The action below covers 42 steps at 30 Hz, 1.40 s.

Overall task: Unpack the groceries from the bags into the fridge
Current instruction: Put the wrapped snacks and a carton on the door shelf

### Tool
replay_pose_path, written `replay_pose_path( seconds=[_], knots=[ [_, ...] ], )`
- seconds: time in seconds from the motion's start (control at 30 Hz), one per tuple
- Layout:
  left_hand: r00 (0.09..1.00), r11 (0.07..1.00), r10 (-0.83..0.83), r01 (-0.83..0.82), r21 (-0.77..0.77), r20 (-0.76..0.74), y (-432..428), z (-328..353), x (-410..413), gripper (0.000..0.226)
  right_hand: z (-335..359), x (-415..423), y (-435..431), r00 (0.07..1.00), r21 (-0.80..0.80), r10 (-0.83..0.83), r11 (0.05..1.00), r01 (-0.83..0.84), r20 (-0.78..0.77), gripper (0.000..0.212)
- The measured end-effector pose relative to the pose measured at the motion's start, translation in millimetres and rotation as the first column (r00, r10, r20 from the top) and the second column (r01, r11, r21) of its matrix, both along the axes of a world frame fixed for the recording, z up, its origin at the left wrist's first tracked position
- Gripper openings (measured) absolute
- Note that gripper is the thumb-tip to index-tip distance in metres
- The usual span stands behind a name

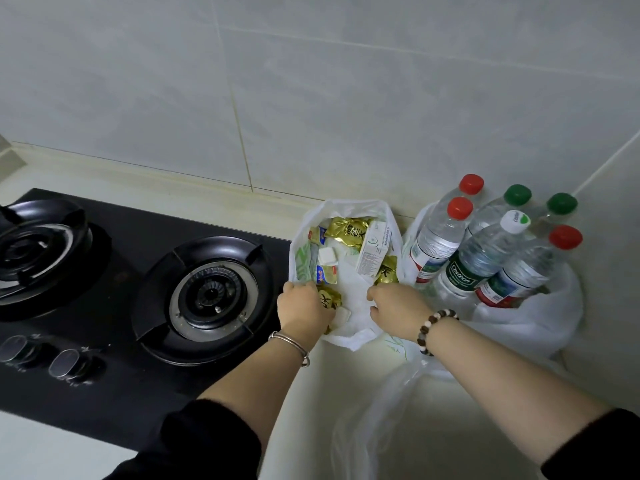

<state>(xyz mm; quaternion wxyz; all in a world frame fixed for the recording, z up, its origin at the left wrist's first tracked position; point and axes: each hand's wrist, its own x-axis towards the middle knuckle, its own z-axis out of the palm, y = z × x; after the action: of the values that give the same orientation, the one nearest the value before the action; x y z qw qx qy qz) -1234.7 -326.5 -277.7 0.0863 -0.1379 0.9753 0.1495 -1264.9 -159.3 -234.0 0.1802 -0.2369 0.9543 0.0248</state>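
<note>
1. Nearest, two forearms in dark sleeves reach forward over the cream counter [346, 393]. The left wrist wears a thin silver bangle [291, 342] and the right wrist one bead bracelet [434, 329].
2. One crumpled clear plastic bag [398, 417] lies on the counter under the right forearm.
3. The left hand [306, 306] and the right hand [398, 308] are apart. Each has its fingers curled over the near rim of the white bag [346, 206], one at either side of its open mouth.
4. Inside the white bag lie three gold packets [346, 230]: one at the back, one on the right, and one touching the left hand's fingers. Whether that hand also holds it cannot be told. With them are one white carton [374, 251], two small blue-and-yellow packets [326, 274] and one small white tub [327, 255].
5. Just right of it, a second white bag [540, 320] holds six water bottles [485, 258] standing close together in the corner. Three have red caps, two have green caps, and one has a white cap with a green mark.
6. To the left, a black gas hob [138, 244] is set in the counter, with two burners and two knobs at its near edge.
7. Farthest, pale wall tiles [311, 98] rise behind everything.
</note>
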Motion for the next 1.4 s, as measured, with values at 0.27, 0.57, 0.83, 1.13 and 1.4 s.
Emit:
replay_pose_path(
  seconds=[0.27,0.57,0.83,1.13,1.4],
  knots=[
    [0.986,0.970,0.018,0.022,0.242,-0.163,-13.5,-4.1,8.3,0.052,-3.6,-14.5,-6.8,0.986,0.106,-0.045,0.992,0.062,-0.158,0.020],
    [0.950,0.927,0.056,0.064,0.370,-0.306,-18.4,4.7,18.1,0.056,-27.3,-31.5,-13.9,0.952,0.209,-0.174,0.951,0.229,-0.252,0.039],
    [0.960,0.893,0.070,0.061,0.446,-0.272,-21.2,13.1,20.0,0.059,-25.7,-31.6,-12.8,0.948,0.217,-0.139,0.954,0.205,-0.285,0.029],
    [0.969,0.814,0.145,-0.003,0.581,-0.198,-23.3,32.9,28.4,0.052,-0.1,-22.5,-13.2,0.972,0.192,-0.028,0.979,0.074,-0.234,0.017],
    [0.951,0.710,0.289,-0.134,0.692,-0.112,-34.7,44.6,37.0,0.050,43.4,-19.4,-20.3,0.972,-0.104,-0.236,0.966,0.237,0.023,0.037]
  ],
)
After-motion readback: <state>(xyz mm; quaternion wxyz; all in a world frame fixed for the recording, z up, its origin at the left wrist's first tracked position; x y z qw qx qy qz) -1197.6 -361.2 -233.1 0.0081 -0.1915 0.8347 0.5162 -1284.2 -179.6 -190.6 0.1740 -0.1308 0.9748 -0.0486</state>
